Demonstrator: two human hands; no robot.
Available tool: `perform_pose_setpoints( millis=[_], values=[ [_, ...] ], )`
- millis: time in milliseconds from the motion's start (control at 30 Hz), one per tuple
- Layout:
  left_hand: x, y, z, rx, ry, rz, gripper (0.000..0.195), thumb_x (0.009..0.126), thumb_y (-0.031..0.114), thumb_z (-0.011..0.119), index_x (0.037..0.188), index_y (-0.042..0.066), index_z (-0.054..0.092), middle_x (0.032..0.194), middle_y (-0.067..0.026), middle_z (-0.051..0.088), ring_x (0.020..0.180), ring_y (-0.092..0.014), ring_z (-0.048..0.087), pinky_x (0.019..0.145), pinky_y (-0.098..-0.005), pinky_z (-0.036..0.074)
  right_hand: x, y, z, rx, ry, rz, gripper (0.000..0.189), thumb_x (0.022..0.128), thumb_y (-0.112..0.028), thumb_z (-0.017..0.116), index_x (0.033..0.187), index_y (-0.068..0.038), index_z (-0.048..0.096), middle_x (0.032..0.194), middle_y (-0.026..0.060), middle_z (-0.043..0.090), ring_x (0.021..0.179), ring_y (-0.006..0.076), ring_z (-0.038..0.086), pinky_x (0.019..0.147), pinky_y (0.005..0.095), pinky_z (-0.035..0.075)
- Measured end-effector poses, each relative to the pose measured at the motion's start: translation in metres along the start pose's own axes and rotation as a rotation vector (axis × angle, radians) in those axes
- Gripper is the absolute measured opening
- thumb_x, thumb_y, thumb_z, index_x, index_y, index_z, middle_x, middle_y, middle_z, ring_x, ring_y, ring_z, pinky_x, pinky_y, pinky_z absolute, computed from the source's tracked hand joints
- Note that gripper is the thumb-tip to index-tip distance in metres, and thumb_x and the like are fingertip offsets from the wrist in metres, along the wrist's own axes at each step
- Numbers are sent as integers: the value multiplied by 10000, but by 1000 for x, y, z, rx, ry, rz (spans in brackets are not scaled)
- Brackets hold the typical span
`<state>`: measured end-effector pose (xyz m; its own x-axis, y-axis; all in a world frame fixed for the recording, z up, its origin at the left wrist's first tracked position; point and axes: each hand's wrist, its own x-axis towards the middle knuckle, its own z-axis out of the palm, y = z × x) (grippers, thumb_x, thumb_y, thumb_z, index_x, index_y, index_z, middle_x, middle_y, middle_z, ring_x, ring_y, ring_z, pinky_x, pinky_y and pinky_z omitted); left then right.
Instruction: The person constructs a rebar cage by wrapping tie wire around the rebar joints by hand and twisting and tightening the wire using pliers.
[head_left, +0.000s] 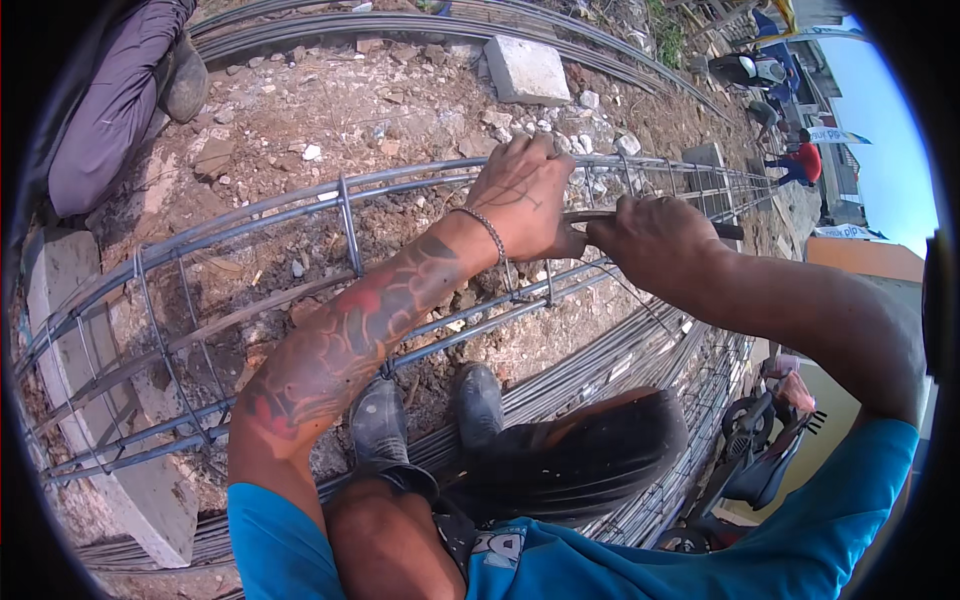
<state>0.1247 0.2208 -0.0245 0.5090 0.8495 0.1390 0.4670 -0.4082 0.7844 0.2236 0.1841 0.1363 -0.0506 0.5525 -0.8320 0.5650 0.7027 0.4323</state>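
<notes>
A long rebar cage (442, 174) of lengthwise bars and square stirrups runs across the view in front of me. My left hand (525, 196), below a tattooed forearm with a chain bracelet, has its fingers curled over the cage's upper bars; what lies inside its grip is hidden. Close on its right, my right hand (651, 238) is closed around a dark, slender hand tool (727, 231), whose handle end sticks out to the right. The tool's other end is near my left thumb, its tip not clear. A thin wire slants down below my right hand.
Concrete blocks (527, 71) stand beyond the cage and beneath its left end (139, 495). Loose bars (577, 375) lie by my boots (379, 420). Another person's bent leg (112, 105) is at upper left. Parked motorbikes (757, 450) and a person in red (804, 161) are on the right.
</notes>
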Motion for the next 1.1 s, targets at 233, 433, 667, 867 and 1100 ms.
perform_pose_setpoints(
  millis=[233, 433, 667, 867, 1100],
  values=[
    [20, 13, 36, -437, -99, 402, 228, 687, 198, 730, 750, 10, 618, 667, -112, 624, 637, -220, 630, 611, -337, 510, 5, 11, 18, -98, 273, 71, 381, 848, -156, 590, 1165, 7, 456, 937, 161, 641, 843, 276, 660, 700, 360, 530],
    [14, 12, 63, -358, 148, 504, 216, 714, 200, 710, 802, 51, 581, 643, -94, 610, 625, -267, 643, 582, -372, 501, -9, 70, -2, 660, -531, 31, 314, 768, -174, 703, 867, 75, 541, 753, 196, 666, 672, 276, 692, 585, 357, 575],
    [-2, 28, 62, -294, 299, 375, 258, 674, 208, 720, 864, 75, 607, 681, -123, 642, 637, -295, 652, 588, -391, 520, -18, 44, 24, 476, 43, 36, 257, 749, -111, 676, 966, 7, 605, 887, 178, 669, 806, 302, 675, 746, 396, 540],
    [7, 35, 76, -149, 252, 250, 143, 753, 189, 648, 809, 73, 586, 647, -113, 615, 637, -302, 641, 560, -408, 503, 5, 67, 66, 360, 108, 84, 235, 760, -170, 656, 958, -59, 595, 793, 153, 661, 778, 325, 664, 749, 424, 534],
    [14, 39, 101, 91, 309, 169, 108, 830, 166, 517, 791, 93, 586, 628, -82, 607, 600, -238, 643, 499, -362, 501, 45, 80, 124, 274, 293, 67, 183, 764, -187, 624, 887, -70, 558, 618, 126, 605, 567, 315, 626, 541, 442, 496]
  ],
)
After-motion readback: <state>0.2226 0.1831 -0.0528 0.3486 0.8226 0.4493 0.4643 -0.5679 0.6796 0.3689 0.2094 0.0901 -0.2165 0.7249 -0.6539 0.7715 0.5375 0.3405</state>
